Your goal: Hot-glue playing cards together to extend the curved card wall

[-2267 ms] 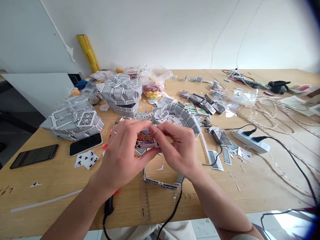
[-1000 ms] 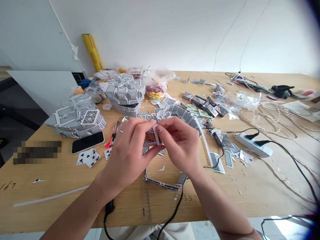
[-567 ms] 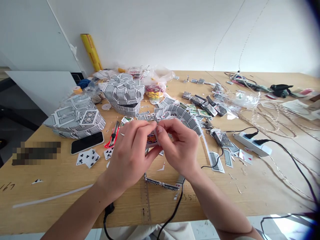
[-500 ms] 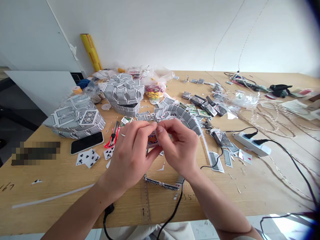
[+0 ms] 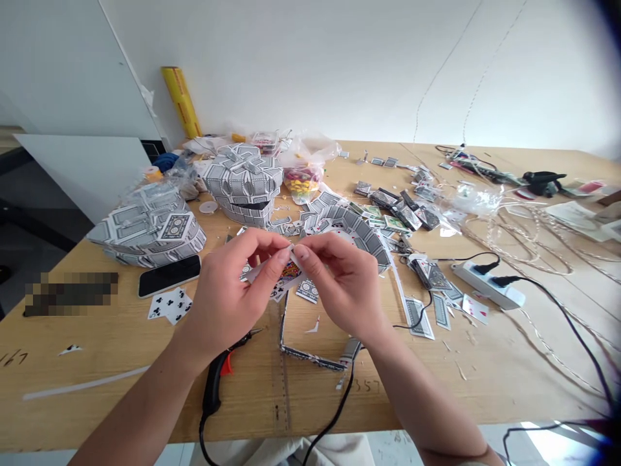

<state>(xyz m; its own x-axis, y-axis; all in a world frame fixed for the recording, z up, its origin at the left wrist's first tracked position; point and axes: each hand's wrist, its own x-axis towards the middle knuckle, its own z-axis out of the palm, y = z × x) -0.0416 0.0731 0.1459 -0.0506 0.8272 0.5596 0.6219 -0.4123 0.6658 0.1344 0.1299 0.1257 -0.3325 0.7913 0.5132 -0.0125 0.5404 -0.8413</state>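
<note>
A playing card (image 5: 290, 272) with a coloured court picture is pinched between the fingertips of both hands over the middle of the table. My left hand (image 5: 228, 288) grips it from the left, thumb on the near side. From the right, my right hand (image 5: 347, 281) closes thumb and fingers on its upper edge. Part of the card is hidden by the fingers. Below the hands lie a card showing its patterned back (image 5: 307, 290) and a thin frame (image 5: 313, 357) made of card strips. A black glue gun (image 5: 212, 385) with a red trigger rests beside my left forearm.
Two lidded boxes covered in cards, one at left (image 5: 145, 230) and one behind (image 5: 242, 181), stand near a phone (image 5: 169, 276). An open card-walled tray (image 5: 371, 236) sits behind my right hand. A power strip (image 5: 488, 285), cords and card scraps spread rightward.
Both hands have shifted slightly, and my left hand has turned so its thumb shows on the card. More of the card's face, the glue gun and the card below are now visible.
</note>
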